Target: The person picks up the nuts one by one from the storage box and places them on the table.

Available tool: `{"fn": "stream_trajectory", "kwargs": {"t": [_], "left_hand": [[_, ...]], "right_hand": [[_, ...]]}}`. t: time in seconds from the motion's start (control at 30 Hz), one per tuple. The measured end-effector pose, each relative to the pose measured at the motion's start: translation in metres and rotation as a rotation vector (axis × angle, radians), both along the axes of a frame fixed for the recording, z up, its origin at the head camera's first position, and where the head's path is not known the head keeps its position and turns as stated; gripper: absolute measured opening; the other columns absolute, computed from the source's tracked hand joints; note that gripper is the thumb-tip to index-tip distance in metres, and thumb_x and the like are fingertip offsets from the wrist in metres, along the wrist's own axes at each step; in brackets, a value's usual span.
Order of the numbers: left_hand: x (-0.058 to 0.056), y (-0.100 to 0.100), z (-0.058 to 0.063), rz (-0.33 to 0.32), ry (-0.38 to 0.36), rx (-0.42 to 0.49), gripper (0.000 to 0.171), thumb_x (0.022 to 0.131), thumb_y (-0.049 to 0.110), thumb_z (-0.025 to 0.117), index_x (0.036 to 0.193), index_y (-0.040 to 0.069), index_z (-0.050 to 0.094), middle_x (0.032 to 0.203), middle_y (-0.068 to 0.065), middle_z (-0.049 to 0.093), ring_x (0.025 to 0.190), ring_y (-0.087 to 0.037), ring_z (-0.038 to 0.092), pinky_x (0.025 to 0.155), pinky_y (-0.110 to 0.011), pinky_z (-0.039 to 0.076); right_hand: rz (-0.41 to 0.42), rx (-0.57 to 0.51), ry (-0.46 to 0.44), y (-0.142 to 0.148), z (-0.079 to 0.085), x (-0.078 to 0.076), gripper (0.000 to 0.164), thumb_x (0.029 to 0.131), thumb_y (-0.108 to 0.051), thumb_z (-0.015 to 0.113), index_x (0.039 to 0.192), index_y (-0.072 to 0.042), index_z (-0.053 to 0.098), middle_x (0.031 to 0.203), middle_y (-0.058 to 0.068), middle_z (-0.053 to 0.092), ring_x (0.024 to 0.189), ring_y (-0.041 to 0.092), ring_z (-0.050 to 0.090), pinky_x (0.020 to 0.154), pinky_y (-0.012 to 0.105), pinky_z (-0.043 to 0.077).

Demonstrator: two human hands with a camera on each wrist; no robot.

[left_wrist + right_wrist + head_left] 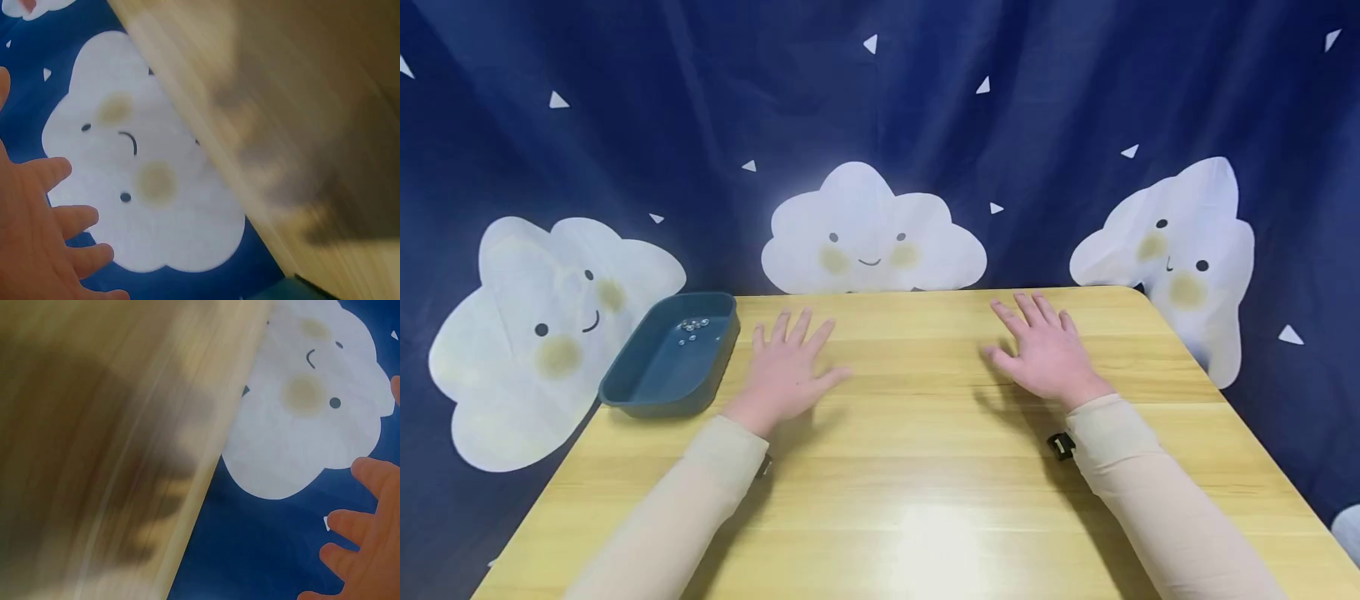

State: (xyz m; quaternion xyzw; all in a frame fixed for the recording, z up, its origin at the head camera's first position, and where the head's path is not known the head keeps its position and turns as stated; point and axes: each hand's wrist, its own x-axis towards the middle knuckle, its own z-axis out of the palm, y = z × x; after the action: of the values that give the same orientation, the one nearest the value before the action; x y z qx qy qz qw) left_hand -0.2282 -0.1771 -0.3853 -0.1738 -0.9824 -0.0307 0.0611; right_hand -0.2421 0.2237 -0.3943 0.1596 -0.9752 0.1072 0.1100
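Note:
My left hand (786, 371) hovers over the wooden table with its fingers spread, holding nothing. Just left of it stands a dark blue-grey tray (718, 371) with rounded corners. Several small clear, shiny beads (692, 325) lie in the tray's far part; their exact kind is too small to tell. My right hand (1048, 354) is above the table's far right part, fingers spread and nothing in its grasp. Both wrist views show spread fingers, the left hand (37, 231) at lower left and the right hand (369, 537) at lower right.
The pale wooden table (910, 442) has its far edge against a dark blue curtain (925, 100) printed with white clouds and triangles. A corner of the tray (290, 290) shows at the bottom of the left wrist view. Small black devices (1061, 446) sit under the wrists.

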Motion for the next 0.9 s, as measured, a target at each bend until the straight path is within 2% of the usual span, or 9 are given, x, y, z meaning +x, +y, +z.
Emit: {"fn": "stream_trajectory", "kwargs": {"t": [0.27,0.47,0.67,0.9], "left_hand": [[0.002,-0.033,0.01,0.055,0.031,-0.003,0.091,0.092,0.08,0.036,0.159,0.02,0.032,0.163,-0.02,0.024,0.149,-0.048,0.015,0.11,-0.074,0.003],[0.001,-0.06,0.015,0.101,0.019,0.026,0.091,0.092,0.08,0.037,0.159,0.018,0.033,0.163,-0.021,0.023,0.15,-0.048,0.01,0.11,-0.074,0.002],[0.001,-0.098,0.014,0.147,0.007,0.026,0.091,0.093,0.078,0.036,0.158,0.015,0.033,0.164,-0.024,0.016,0.149,-0.05,0.009,0.109,-0.074,0.001],[0.0,-0.145,0.009,0.208,-0.002,0.041,0.087,0.097,0.073,0.037,0.158,0.012,0.032,0.162,-0.029,0.018,0.144,-0.057,0.011,0.105,-0.078,0.004]], "right_hand": [[0.007,0.0,0.013,-0.001,0.0,0.003,0.08,0.095,-0.071,0.045,0.157,-0.02,0.038,0.161,0.021,0.027,0.149,0.046,0.017,0.109,0.073,0.014],[0.011,0.008,0.005,-0.001,0.0,0.005,0.08,0.095,-0.07,0.046,0.157,-0.019,0.038,0.161,0.02,0.028,0.149,0.045,0.018,0.109,0.072,0.015],[0.026,0.02,0.0,-0.002,-0.003,0.004,0.082,0.095,-0.072,0.043,0.157,-0.019,0.037,0.162,0.019,0.028,0.149,0.045,0.019,0.109,0.071,0.018],[0.026,0.017,0.0,-0.003,-0.004,0.004,0.08,0.095,-0.07,0.044,0.157,-0.02,0.037,0.162,0.019,0.027,0.148,0.045,0.019,0.109,0.072,0.018]]}}
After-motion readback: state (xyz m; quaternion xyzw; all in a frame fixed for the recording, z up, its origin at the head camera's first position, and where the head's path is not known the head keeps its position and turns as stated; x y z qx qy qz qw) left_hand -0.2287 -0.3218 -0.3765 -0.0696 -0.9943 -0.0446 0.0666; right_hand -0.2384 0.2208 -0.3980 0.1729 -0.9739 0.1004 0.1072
